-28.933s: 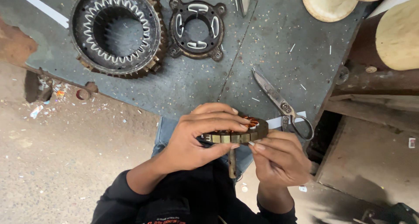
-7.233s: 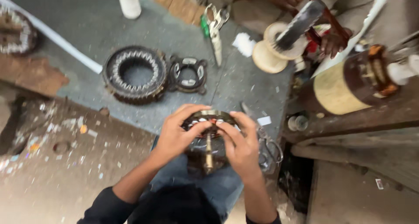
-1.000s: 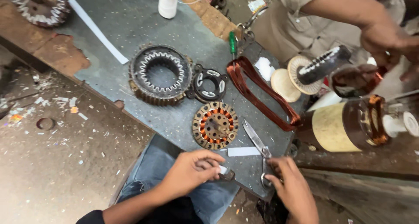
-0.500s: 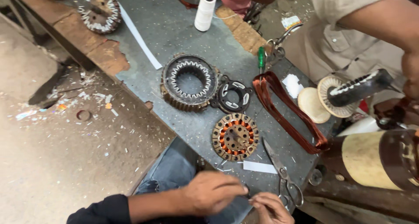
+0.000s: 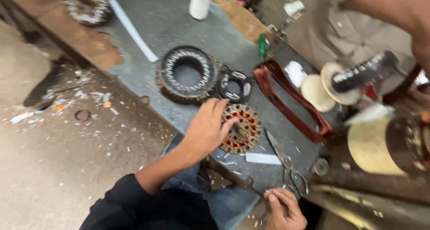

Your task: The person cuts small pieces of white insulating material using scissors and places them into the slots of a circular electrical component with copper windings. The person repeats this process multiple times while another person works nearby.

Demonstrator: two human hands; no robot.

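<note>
Grey bench [image 5: 179, 19]; left hand [image 5: 207, 130] spread flat on wound stator [image 5: 239, 129]; right hand [image 5: 283, 210] pinching something unclear beside it; snagged windings likely if dragged.

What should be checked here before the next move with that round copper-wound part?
1. Left hand on the wound stator: ok, fingers rest on its rim.
2. Stator lying flat on the grey bench: ok.
3. Scissors away from the left hand: ok, they lie to the stator's right.
4. Right hand free: cannot tell, it is at the bench edge near the scissor handles.
5. Copper coil loop apart from the stator: ok.
6. Sharp view: not ok, the picture is blurred.
</note>
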